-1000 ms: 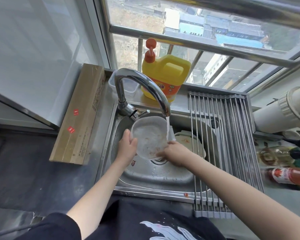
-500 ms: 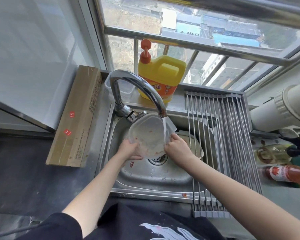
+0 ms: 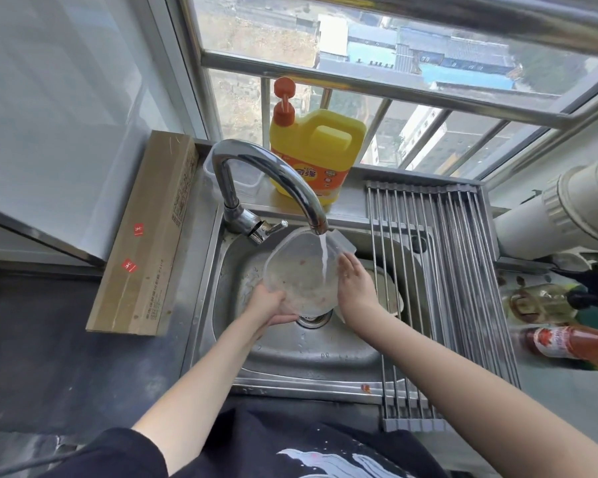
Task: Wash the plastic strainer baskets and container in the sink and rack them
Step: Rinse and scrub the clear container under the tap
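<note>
Item: clear plastic container [image 3: 299, 270], tilted mouth-up under the faucet [image 3: 320, 225] over the sink [image 3: 308, 353] so water flushes its reddish residue. My left hand [image 3: 273, 307] cups its lower edge, fingers curled round it. My right hand [image 3: 354, 282] braces the far side, fingers straight; rack [image 3: 463, 288] beside waits.

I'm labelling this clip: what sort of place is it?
Probably a home kitchen high up: a stainless steel sink with curved chrome tap, a yellow detergent jug, and rooftops below the window.

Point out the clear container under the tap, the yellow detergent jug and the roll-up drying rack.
clear container [image 3: 292, 270], head view, inner wall.
yellow detergent jug [image 3: 316, 146], head view, front face below the handle.
roll-up drying rack [image 3: 463, 270], head view, middle rods.
</note>
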